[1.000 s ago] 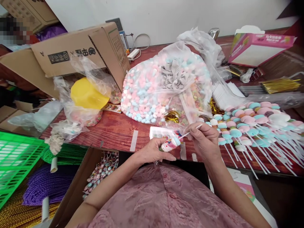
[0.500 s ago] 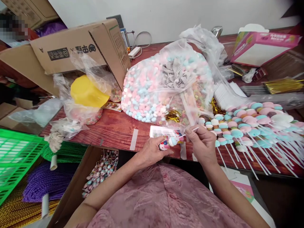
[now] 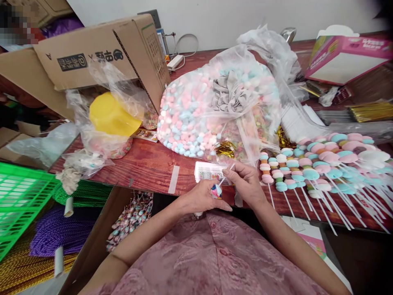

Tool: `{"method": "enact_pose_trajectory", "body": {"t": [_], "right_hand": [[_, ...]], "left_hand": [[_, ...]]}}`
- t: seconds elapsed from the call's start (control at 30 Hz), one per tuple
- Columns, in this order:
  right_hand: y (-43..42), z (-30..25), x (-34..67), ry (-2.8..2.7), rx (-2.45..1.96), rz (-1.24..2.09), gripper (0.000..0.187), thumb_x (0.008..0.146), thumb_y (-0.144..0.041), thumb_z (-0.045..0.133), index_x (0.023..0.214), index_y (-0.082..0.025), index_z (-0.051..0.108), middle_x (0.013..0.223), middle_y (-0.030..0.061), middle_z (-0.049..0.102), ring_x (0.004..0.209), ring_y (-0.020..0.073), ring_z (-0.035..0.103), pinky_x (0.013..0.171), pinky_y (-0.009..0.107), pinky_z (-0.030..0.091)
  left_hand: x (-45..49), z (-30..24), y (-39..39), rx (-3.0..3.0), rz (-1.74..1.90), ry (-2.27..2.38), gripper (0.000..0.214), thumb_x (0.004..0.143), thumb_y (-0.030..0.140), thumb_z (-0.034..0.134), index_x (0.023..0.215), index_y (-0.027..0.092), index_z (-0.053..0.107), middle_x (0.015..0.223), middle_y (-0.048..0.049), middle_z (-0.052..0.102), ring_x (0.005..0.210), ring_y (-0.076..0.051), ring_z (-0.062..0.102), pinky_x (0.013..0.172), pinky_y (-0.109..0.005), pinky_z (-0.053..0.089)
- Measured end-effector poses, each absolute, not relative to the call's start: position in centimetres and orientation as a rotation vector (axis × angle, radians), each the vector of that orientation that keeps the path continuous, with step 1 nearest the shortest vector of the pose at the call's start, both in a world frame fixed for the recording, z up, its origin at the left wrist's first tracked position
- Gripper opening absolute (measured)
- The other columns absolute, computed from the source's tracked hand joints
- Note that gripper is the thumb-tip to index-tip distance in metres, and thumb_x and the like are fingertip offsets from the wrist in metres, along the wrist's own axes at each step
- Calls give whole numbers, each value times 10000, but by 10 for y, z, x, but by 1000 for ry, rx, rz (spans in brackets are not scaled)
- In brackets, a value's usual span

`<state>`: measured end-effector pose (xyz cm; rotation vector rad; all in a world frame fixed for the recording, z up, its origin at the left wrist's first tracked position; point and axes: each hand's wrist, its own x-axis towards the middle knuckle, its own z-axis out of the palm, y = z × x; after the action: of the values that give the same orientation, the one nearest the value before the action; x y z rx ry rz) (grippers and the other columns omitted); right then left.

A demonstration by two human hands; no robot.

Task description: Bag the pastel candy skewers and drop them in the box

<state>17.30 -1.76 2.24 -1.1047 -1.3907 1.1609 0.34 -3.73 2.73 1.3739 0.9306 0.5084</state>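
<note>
- The left hand (image 3: 202, 196), at the centre of the frame, is curled around the printed sleeve of a marshmallow lollipop (image 3: 216, 191), with one digit stretched out below it.
- The right hand (image 3: 245, 181), just right of centre, pinches the lollipop's white stick (image 3: 226, 175) between thumb and fingers; the stick slants up to the right.
- Printed wrappers (image 3: 202, 169) lie just behind the hands on the red-brown wooden table (image 3: 147, 166).
- Marshmallow skewers (image 3: 311, 175) lie massed at the right of the frame, many sticks jutting past the table edge.
- A clear bag of pink, white and blue marshmallows (image 3: 184, 110) fills the upper centre.
- A carton of lollipops (image 3: 130, 221) sits at lower left, below table level.
</note>
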Motion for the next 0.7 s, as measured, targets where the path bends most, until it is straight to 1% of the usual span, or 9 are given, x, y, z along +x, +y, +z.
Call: {"method": "enact_pose_trajectory", "body": {"t": [0.07,0.13,0.23,0.3,0.37,0.47,0.57,0.63,0.7], "right_hand": [[-17,25,170,-1460,-1057,1192,356,831,-375,642,555,-188,518,527,-44,459,509,89,385,498,234,312],[-20,24,164,-1485,-1027,1225,337,834,-366,631,565,-188,533,525,-40,488,506,93,412,501,233,330],[-29,19,156,-1448,-1048,1207,333,841,-356,613,565,-188,534,522,-35,512,498,93,430,495,231,343],[-34,16,153,-1432,-1075,1163,342,840,-348,613,550,-187,529,516,-35,509,497,91,430,498,232,348],[-35,16,154,-1446,-1069,1186,323,835,-350,631,566,-184,566,537,-27,538,518,97,455,522,238,370],[-28,20,164,-1368,-1036,1296,235,799,-361,697,654,-188,635,593,-25,575,560,109,494,559,247,400],[-15,25,177,-1205,-1016,1347,209,757,-360,749,684,-195,642,599,-38,552,551,101,467,540,238,373],[-10,26,182,-1165,-1010,1354,215,742,-366,762,685,-195,646,597,-39,543,544,97,441,523,233,344],[-7,26,181,-1180,-1016,1343,227,734,-380,764,680,-194,646,601,-36,539,550,99,430,524,236,335]], "left_hand": [[4,28,-35,1288,496,959,389,577,338,876,783,141,610,618,57,571,535,-79,495,517,-199,393],[6,28,-34,1202,449,992,429,558,368,881,761,150,573,526,92,495,421,-53,415,415,-184,302],[8,29,-34,1134,411,996,398,579,362,866,739,148,571,474,100,474,352,-41,381,362,-179,257],[8,29,-35,1130,415,988,361,582,326,861,700,143,573,464,99,467,350,-34,381,357,-174,263],[7,31,-34,1125,408,991,347,591,319,860,706,141,585,457,103,453,345,-31,368,352,-171,259],[1,37,-32,1102,444,938,434,582,346,884,874,145,631,500,113,460,357,-21,361,369,-162,258],[-4,42,-28,1034,519,786,536,614,414,873,1026,144,661,663,51,576,479,-29,478,461,-158,351],[-6,41,-28,973,550,776,513,682,484,818,1025,125,689,756,-15,638,545,-49,542,500,-167,389],[-5,36,-29,929,587,855,484,712,521,782,944,102,710,729,-38,648,510,-56,541,469,-173,387]]}}
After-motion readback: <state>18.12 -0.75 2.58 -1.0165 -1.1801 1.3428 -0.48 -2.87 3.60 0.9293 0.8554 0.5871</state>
